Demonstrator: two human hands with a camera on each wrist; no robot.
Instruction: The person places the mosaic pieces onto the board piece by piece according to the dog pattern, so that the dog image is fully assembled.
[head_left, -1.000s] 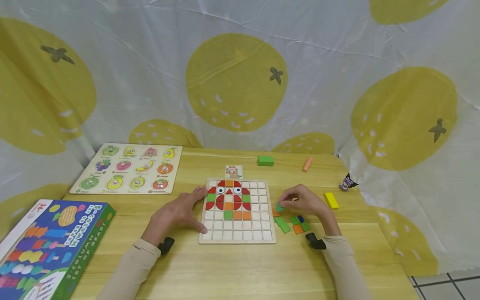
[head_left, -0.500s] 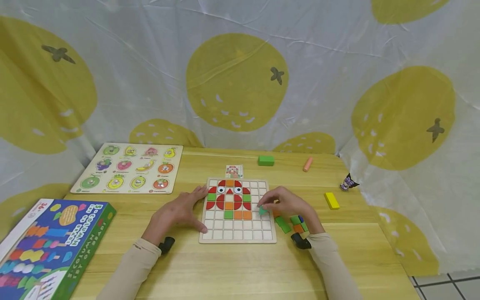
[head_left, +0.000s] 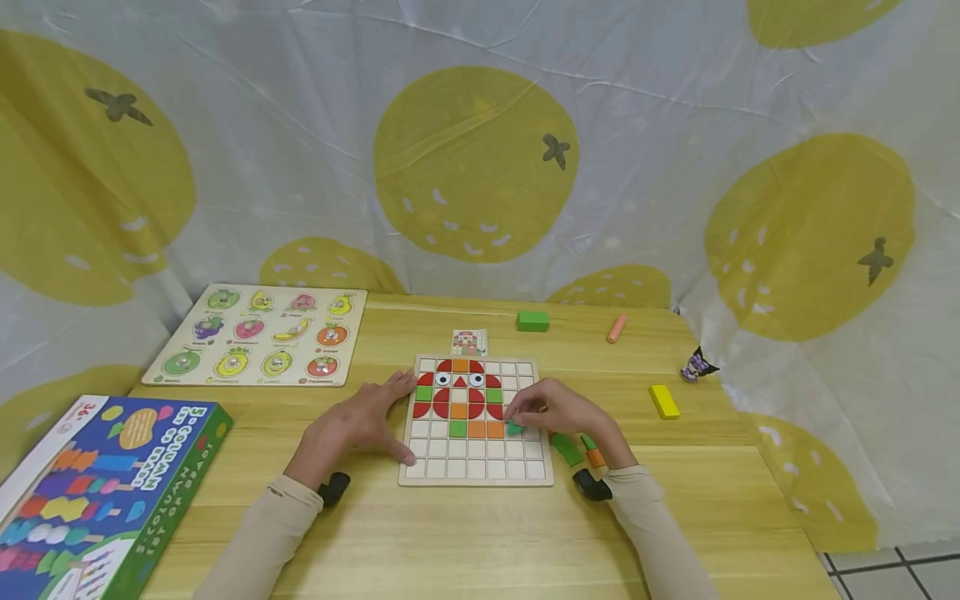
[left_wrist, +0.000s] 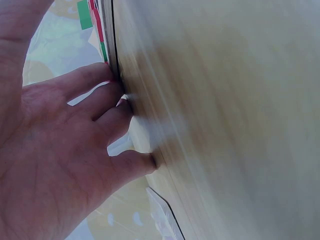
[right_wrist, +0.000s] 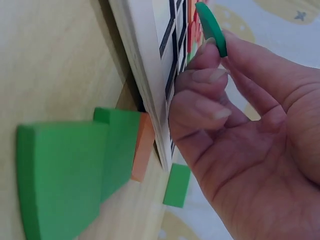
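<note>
A wooden grid board (head_left: pixel 446 471) lies on the table, with red, orange and green tiles and two eye tiles forming a face-like pattern. Along its left edge rests my left hand (head_left: pixel 360 421), fingers spread, the thumb near the lower left corner; those fingertips also meet the edge in the left wrist view. Over the right part of the grid, my right hand (head_left: pixel 558 410) pinches a dark green tile with a curved edge (right_wrist: pixel 212 30) between thumb and fingers. In the head view this tile is just right of the orange tiles (head_left: pixel 486 429). Whether it touches the board is unclear.
Loose green tiles (head_left: pixel 567 450) and an orange tile (head_left: pixel 596 458) lie right of the board, partly under my right wrist. Behind it are a pattern card (head_left: pixel 470 342) and a green block (head_left: pixel 533 321). A fruit puzzle (head_left: pixel 255 337) and a box (head_left: pixel 97 500) stand left; a yellow block (head_left: pixel 663 402) lies right.
My right hand has carried the dark green tile leftward from the loose tiles to over the board, beside the orange tiles. My left hand has stayed at the board's left edge.
</note>
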